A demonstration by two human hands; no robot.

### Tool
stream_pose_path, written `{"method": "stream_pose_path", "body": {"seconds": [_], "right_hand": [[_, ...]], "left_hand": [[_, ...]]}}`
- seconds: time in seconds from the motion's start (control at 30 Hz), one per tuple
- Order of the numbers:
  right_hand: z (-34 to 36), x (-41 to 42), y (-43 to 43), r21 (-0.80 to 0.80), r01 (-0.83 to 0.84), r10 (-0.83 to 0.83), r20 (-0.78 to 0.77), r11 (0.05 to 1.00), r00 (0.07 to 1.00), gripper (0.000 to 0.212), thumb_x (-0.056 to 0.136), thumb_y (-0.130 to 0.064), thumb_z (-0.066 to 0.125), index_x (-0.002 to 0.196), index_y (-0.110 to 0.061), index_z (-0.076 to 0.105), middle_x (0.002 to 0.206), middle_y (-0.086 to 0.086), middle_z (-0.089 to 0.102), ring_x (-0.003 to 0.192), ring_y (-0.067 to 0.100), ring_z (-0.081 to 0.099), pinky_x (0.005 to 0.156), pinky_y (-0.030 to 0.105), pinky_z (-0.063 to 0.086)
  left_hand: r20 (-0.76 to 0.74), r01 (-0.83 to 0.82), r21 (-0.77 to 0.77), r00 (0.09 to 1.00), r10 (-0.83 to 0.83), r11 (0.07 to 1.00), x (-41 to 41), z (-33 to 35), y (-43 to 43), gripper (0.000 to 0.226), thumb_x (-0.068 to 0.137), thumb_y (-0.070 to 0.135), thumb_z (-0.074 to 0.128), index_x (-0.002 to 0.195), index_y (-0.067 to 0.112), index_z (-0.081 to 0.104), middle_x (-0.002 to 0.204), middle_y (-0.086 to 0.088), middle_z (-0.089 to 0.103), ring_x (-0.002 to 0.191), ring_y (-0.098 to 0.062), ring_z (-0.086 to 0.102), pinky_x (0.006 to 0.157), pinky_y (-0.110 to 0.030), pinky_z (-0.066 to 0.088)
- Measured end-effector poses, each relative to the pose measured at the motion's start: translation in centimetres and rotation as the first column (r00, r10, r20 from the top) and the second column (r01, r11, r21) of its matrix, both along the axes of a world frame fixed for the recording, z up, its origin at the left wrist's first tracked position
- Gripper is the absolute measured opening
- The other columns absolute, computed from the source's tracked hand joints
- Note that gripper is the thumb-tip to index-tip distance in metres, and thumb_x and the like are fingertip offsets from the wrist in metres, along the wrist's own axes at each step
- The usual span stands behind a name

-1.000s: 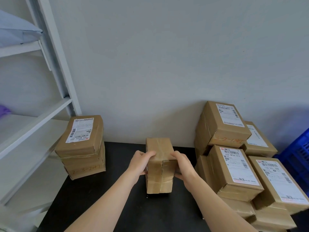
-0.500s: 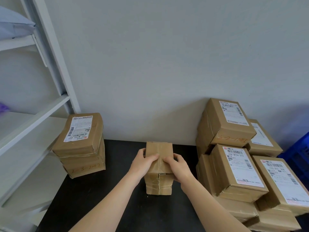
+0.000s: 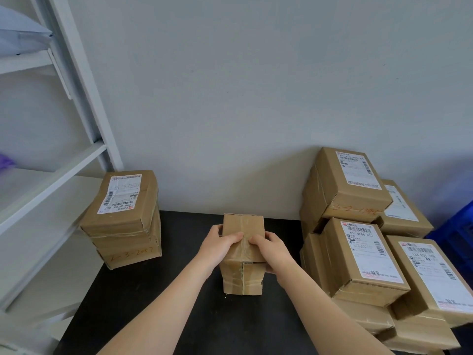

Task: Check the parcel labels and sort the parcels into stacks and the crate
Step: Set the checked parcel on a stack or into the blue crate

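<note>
Gripping one parcel (image 3: 242, 228) — left hand (image 3: 220, 243), right hand (image 3: 271, 249) — apparently resting on table (image 3: 153, 303).

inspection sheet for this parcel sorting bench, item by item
surface: black table, matte top.
job's things: middle parcel stands on end on the table, no label on the faces shown; left stack beside the shelving, label up; right pile near the wall, unevenly stacked, labels up; blue crate at the right edge, mostly out of view.
clutter: nothing seen.
grippers: left hand and right hand both grip the middle parcel's upper part.
cables: nothing seen.
surroundings: white shelving on the left holding a pale mailer bag; plain wall behind.
</note>
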State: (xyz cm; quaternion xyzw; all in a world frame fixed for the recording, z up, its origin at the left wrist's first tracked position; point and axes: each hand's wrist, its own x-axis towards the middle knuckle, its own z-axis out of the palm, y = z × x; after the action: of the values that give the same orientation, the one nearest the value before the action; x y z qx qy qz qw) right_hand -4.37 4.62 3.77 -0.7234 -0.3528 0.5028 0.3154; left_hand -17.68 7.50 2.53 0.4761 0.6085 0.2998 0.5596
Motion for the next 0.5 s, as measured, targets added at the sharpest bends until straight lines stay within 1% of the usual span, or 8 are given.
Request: {"method": "stream_pose_path", "body": {"seconds": [0.1, 0.23, 0.33, 0.43, 0.5], "right_hand": [[-0.03, 0.1, 0.06, -0.021, 0.001, -0.002, -0.003, 1.0, 1.0, 0.061, 0.088, -0.034, 0.06, 0.142, -0.021, 0.035, 0.126, 0.006, 0.052, 0.108, 0.022, 0.055, 0.096, 0.044, 0.05], [-0.3, 0.11, 0.11, -0.003, 0.015, -0.015, -0.002, 1.0, 1.0, 0.064, 0.088, -0.035, 0.061, 0.143, -0.023, 0.032, 0.129, 0.005, 0.05, 0.11, 0.023, 0.054, 0.096, 0.045, 0.049], [-0.51, 0.05, 0.19, 0.02, 0.021, -0.021, 0.007, 1.0, 1.0, 0.066, 0.089, -0.034, 0.06, 0.145, -0.026, 0.027, 0.132, 0.005, 0.048, 0.111, 0.023, 0.053, 0.097, 0.044, 0.049], [-0.6, -0.21, 0.45, 0.039, 0.024, -0.025, 0.034, 0.999, 0.999, 0.065, 0.088, -0.032, 0.059, 0.145, -0.026, 0.027, 0.129, 0.003, 0.048, 0.109, 0.022, 0.053, 0.096, 0.042, 0.049], [-0.43, -0.37, 0.63, 0.048, 0.019, -0.021, 0.046, 0.999, 0.999, 0.064, 0.088, -0.029, 0.058, 0.145, -0.025, 0.028, 0.129, 0.004, 0.049, 0.106, 0.02, 0.052, 0.093, 0.039, 0.05]], "left_hand": [[0.01, -0.006, 0.003, 1.0, 0.006, 1.0, 0.09, -0.14, -0.12, 0.063, 0.086, 0.035, 0.065, 0.138, 0.016, 0.034, 0.112, 0.003, 0.048, 0.1, -0.016, 0.051, 0.089, -0.036, 0.047], [0.014, -0.024, 0.005, 1.0, 0.024, 1.0, 0.14, -0.25, -0.12, 0.061, 0.086, 0.034, 0.066, 0.136, 0.016, 0.036, 0.111, 0.003, 0.049, 0.099, -0.016, 0.052, 0.087, -0.034, 0.046], [-0.011, -0.023, 0.016, 1.0, 0.023, 1.0, 0.1, -0.34, 0.07, 0.062, 0.085, 0.034, 0.067, 0.136, 0.017, 0.036, 0.117, 0.001, 0.049, 0.1, -0.015, 0.05, 0.086, -0.032, 0.045], [-0.041, -0.025, 0.041, 0.999, 0.026, 0.999, 0.06, -0.43, 0.25, 0.061, 0.085, 0.034, 0.068, 0.135, 0.017, 0.038, 0.12, 0.001, 0.05, 0.099, -0.014, 0.05, 0.083, -0.029, 0.042], [-0.058, -0.024, 0.055, 0.998, 0.027, 0.998, 0.06, -0.39, 0.24, 0.061, 0.085, 0.034, 0.068, 0.135, 0.018, 0.037, 0.125, 0.0, 0.051, 0.099, -0.013, 0.049, 0.083, -0.029, 0.042]]}}
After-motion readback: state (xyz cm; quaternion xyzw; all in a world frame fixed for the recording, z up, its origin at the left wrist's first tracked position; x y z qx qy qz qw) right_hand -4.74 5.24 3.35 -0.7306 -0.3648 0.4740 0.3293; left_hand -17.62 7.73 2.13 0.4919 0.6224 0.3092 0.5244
